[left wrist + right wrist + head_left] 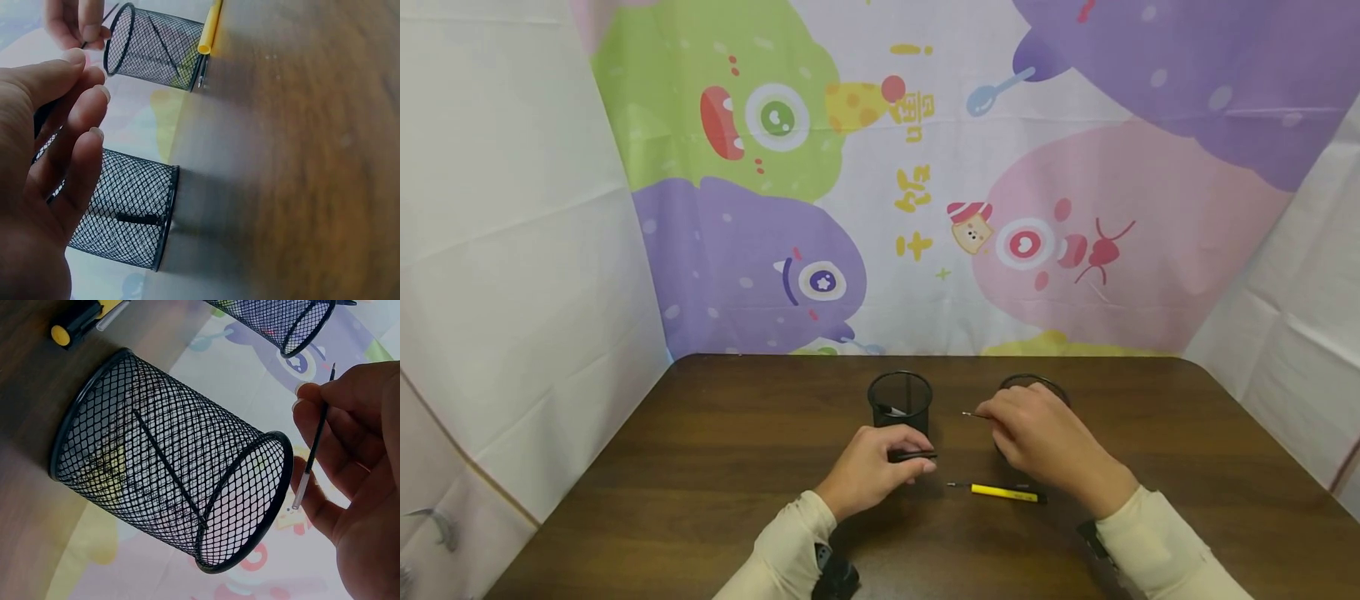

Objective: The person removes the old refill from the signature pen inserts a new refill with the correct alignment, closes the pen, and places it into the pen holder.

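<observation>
My left hand [874, 467] pinches a short black pen part [912, 455] between thumb and fingers, just in front of the left mesh pen cup [913, 422]. In the left wrist view, the fingers hide most of that part. My right hand [1037, 429] pinches a thin pen refill [317, 441], dark with a clear end, beside the rim of the right mesh pen cup [175, 394]. A dark thin stick [167, 465] leans inside this cup. Between the hands, on the table, lies a yellow pen barrel [1000, 492] with a black end; a metal refill tip [957, 485] lies at its left end.
A black-and-white pen piece [892, 411] stands in the left cup. The brown wooden table [700, 483] ends at a printed cartoon cloth [917, 308] behind the cups. White cloth walls [527, 208] rise on both sides.
</observation>
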Available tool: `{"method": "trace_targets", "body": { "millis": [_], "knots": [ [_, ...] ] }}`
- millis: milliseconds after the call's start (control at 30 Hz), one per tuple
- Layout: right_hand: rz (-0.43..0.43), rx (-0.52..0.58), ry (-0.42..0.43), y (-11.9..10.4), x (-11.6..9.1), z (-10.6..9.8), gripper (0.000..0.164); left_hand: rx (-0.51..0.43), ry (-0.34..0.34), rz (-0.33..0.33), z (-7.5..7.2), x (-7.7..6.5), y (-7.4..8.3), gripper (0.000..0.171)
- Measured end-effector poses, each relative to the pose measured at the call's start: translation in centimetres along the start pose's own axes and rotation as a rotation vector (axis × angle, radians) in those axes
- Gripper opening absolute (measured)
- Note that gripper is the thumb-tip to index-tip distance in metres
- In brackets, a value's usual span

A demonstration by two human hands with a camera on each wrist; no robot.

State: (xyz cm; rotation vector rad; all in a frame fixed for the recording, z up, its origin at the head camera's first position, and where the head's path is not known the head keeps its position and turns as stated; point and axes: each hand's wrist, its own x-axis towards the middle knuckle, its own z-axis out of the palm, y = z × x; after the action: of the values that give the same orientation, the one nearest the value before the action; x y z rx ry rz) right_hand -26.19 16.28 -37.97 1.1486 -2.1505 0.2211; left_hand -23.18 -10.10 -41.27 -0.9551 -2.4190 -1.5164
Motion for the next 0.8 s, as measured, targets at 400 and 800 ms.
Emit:
{"method": "trace_targets", "body": {
  "millis": [400, 800],
  "knots": [
    [-0.017, -0.01, 0.037, -0.4, 0.2, 0.1, 0.019, 0.003, 0.076, 0.036, -0.2, -0.1, 0.8, 0.01],
    [0.009, 0.058, 0.037, -1.0, 0.1, 0.5, 0.011, 0.017, 0.092, 0.035, 0.4, 0.4, -2.5, 0.011]
  ]
}}
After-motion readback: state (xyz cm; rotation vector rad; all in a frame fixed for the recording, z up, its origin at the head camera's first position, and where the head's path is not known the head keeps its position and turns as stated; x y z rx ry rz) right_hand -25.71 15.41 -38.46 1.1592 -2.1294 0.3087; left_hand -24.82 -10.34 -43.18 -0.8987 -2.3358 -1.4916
